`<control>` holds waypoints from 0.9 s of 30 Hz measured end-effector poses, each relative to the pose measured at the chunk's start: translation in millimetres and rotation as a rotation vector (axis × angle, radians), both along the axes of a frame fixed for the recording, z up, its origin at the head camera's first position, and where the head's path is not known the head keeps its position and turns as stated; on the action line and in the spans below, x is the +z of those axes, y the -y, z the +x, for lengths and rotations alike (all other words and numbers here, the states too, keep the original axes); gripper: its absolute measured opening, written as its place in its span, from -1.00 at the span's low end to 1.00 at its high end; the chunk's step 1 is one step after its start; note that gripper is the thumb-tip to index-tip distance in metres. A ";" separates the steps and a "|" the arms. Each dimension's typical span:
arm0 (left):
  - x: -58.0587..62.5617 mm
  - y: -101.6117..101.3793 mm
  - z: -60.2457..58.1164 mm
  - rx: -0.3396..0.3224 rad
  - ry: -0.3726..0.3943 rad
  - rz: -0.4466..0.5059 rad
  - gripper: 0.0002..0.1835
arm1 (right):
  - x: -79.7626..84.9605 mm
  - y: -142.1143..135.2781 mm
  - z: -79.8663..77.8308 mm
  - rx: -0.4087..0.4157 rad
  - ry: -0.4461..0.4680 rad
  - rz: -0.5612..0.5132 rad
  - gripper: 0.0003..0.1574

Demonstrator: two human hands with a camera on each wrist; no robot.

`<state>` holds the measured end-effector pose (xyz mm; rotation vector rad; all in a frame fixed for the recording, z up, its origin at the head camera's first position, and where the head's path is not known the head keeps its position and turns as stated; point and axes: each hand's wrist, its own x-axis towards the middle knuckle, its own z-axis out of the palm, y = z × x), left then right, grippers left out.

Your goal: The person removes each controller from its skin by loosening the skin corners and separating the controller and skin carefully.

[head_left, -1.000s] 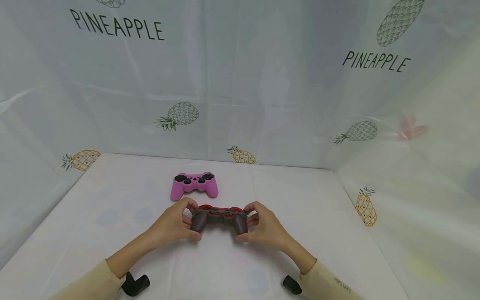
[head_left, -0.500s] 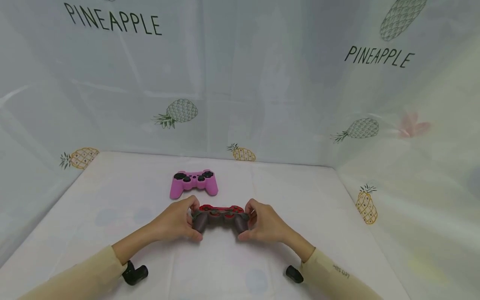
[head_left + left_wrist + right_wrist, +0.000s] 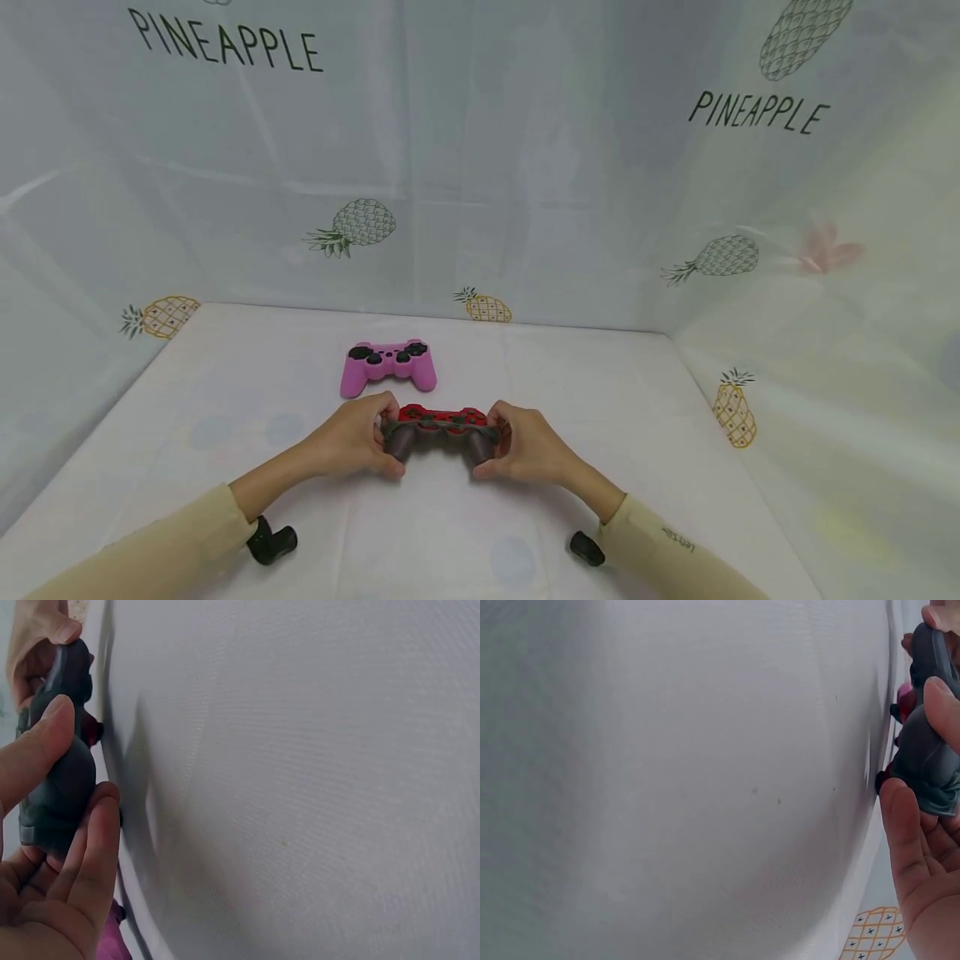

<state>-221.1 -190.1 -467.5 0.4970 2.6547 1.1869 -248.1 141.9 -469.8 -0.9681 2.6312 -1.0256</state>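
Both hands hold a red and dark grey game controller between them, its handles pointing toward the person. My left hand grips the left end, thumb near the handle's tip and fingers at the far edge. On the opposite end, my right hand grips in the same way. In the left wrist view the thumb presses on the dark underside of the controller. The right wrist view shows that thumb on the controller too. Just beyond the left hand lies a pink game controller with black buttons.
A white cloth covers the table. Behind and beside it hangs a curtain printed with pineapples. Black wrist devices show below each sleeve.
The head view has shifted slightly. The red controller has tilted a little, so more of its red face shows. Both hands keep their grip, and the pink controller stays put.
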 end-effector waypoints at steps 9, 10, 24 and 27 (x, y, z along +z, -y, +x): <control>-4.5 -1.6 -2.0 0.001 -0.025 0.036 -0.36 | -3.2 3.7 -1.3 -0.108 0.008 -0.055 -0.40; -4.8 -1.9 -2.4 0.012 -0.027 0.041 -0.36 | -3.7 4.5 -1.6 -0.122 0.011 -0.059 -0.40; -4.5 -4.4 -5.2 0.131 -0.048 0.075 -0.26 | -3.7 11.0 -2.2 -0.170 0.025 -0.142 -0.13; -3.9 -5.3 -4.6 0.151 -0.046 0.080 -0.26 | -4.0 11.7 -0.7 -0.176 -0.027 -0.131 -0.04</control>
